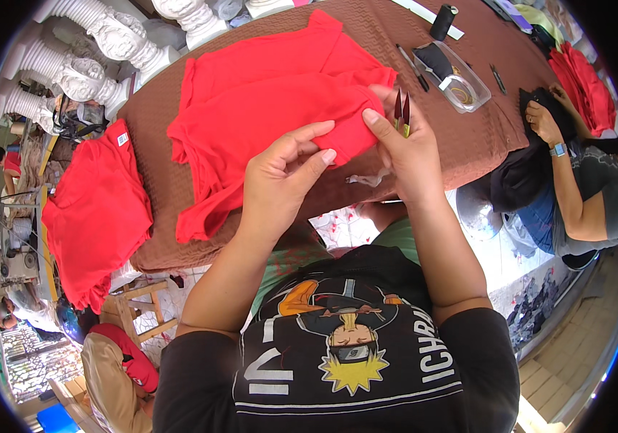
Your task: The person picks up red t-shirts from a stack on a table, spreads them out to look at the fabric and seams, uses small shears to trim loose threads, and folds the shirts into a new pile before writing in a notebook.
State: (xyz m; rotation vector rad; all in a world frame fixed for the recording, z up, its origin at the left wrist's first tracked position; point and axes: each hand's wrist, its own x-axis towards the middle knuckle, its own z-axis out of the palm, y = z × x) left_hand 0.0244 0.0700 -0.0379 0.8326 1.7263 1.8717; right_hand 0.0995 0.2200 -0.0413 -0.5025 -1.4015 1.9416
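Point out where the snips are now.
In the head view, the snips are right of centre, held in the right hand with their tips pointing up, beside the red garment it also pinches.

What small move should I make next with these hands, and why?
Probably turn the held fold slightly for a closer look: the left hand and right hand both hold the red garment, I can't make out a loose thread there, and the snips in the right hand point away from that fold.

The red garment (251, 108) is brightly lit and sharp. Glare whitens the floor (509, 273) at right. Fisheye distortion curves the periphery.
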